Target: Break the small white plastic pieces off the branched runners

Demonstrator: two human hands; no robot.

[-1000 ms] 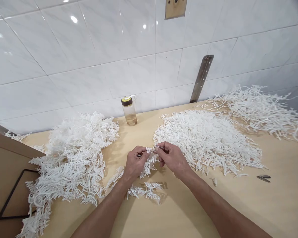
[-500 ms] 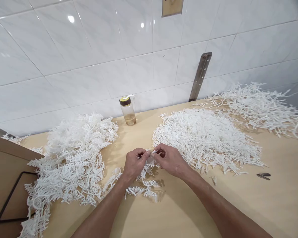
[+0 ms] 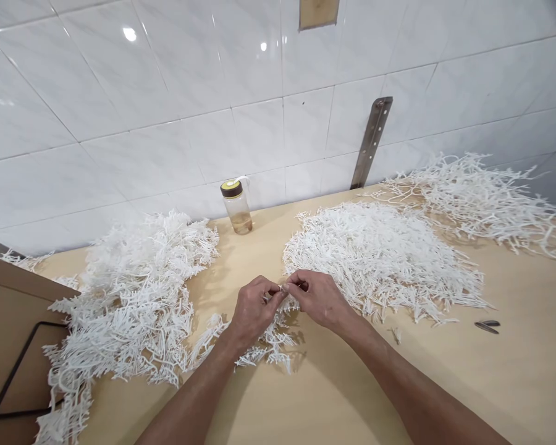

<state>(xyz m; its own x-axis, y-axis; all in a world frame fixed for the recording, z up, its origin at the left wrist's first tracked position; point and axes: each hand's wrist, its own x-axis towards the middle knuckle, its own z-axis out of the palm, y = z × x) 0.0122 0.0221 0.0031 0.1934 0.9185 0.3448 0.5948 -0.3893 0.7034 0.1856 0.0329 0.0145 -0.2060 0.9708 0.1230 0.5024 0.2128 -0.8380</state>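
Observation:
My left hand [image 3: 254,309] and my right hand [image 3: 317,296] meet at the middle of the table, both pinching a small white branched piece [image 3: 283,289] between their fingertips. The fingers partly hide it. Just below and beside my left hand lie more white branched pieces [image 3: 275,349]. A large heap of white branched strands [image 3: 134,309] spreads to the left. To the right of my hands is a pile of thin white pieces [image 3: 375,253].
A bottle with a dark and yellow lid [image 3: 237,210] stands near the tiled wall. Small dark snips [image 3: 487,326] lie at the right. More white strands [image 3: 486,198] sit at the back right. A brown box [image 3: 13,346] borders the left side, and a metal bracket [image 3: 372,142] leans at the wall.
The fingertips of both hands have shifted slightly and stay together at the white piece. My left hand now covers more of the loose pieces below. The whole view has moved a little.

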